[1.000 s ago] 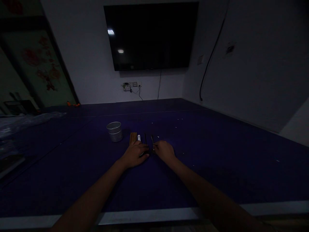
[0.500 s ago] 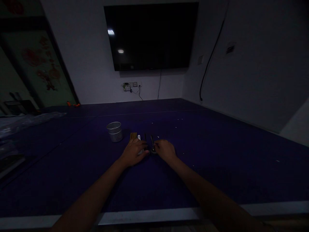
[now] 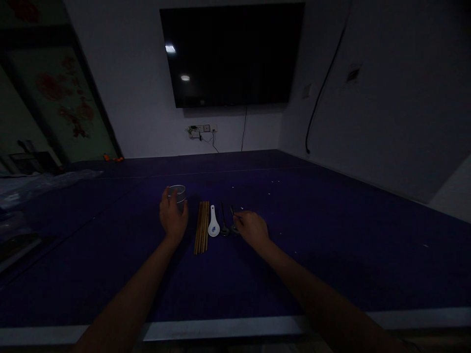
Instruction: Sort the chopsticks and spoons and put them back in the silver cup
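My left hand point(image 3: 172, 218) is at the grey metal cup point(image 3: 180, 191), its fingers and thumb curved around the near side and hiding much of it. My right hand point(image 3: 253, 228) is closed at a dark metal spoon point(image 3: 232, 210), fingertips pinched by its handle; its bowl is partly covered. Just left of that lies a second metal spoon point(image 3: 223, 220). Beside it is a white soup spoon point(image 3: 213, 226) with a blue mark on the bowl. Several wooden chopsticks point(image 3: 202, 228) lie side by side, between the cup and the soup spoon.
The purple tabletop point(image 3: 235, 284) has a pale front edge point(image 3: 221, 329). Small white scraps point(image 3: 269, 193) dot its right half. Clear plastic sheeting point(image 3: 47, 184) lies at the left. A large screen point(image 3: 231, 54) hangs on the back wall, above sockets point(image 3: 206, 128).
My left hand has moved left, from above the soup spoon and chopsticks to the cup, uncovering them. My right hand has stayed by the dark spoon.
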